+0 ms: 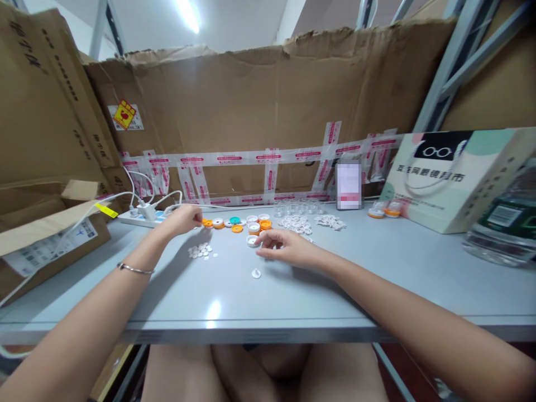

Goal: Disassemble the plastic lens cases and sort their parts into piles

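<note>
My left hand point(187, 219) is at the left end of a row of round caps, its fingers curled together beside an orange cap point(207, 223); whatever they hold is hidden. A white cap point(252, 240) lies at the fingertips of my right hand point(285, 247), whose thumb and index finger are apart. I cannot tell whether they touch it. Closer to me, a white disc with a small upright stem point(256, 273) rests on the table. Several small white discs point(201, 250) lie below my left hand. Behind the right hand are stacked orange and white caps point(265, 225) and a teal cap point(234, 220).
Piles of small white parts point(295, 224) and clear plastic pieces point(293, 208) lie towards the back. A phone point(349, 185) leans on the cardboard. At right stand a paper bag point(435, 184) and a water bottle point(506, 218); at left, a power strip point(140, 216) and an open carton point(54, 245).
</note>
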A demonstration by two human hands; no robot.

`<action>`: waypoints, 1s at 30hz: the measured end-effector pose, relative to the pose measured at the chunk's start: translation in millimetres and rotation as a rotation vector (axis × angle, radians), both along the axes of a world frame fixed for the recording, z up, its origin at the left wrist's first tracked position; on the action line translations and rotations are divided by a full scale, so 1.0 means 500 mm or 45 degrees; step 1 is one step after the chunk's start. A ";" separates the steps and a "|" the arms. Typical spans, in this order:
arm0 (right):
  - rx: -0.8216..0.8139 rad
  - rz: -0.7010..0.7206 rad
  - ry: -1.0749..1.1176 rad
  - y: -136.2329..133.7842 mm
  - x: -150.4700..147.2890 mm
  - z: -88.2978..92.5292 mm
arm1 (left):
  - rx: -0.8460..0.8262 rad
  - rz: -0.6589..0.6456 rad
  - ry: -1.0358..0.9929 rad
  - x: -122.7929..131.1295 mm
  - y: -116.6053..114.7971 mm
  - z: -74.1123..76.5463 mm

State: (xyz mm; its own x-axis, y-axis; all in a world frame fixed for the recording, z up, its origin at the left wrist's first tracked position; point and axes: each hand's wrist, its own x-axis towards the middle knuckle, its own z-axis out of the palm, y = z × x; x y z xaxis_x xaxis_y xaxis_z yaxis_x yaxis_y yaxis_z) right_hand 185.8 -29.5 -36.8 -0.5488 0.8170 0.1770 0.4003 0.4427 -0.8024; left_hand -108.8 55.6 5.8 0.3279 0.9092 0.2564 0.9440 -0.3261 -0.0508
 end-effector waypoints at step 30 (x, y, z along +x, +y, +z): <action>0.158 -0.223 -0.016 0.033 0.018 -0.003 | -0.616 -0.659 -0.172 0.215 -0.206 0.007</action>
State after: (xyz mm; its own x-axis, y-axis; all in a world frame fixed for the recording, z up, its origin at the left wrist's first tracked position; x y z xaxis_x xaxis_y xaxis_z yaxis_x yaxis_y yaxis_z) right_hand 194.7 -13.0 -38.5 -0.4034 0.8723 0.2763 0.4892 0.4607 -0.7406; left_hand -1.5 -47.2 9.2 0.7411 0.6681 -0.0670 0.6504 -0.6895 0.3186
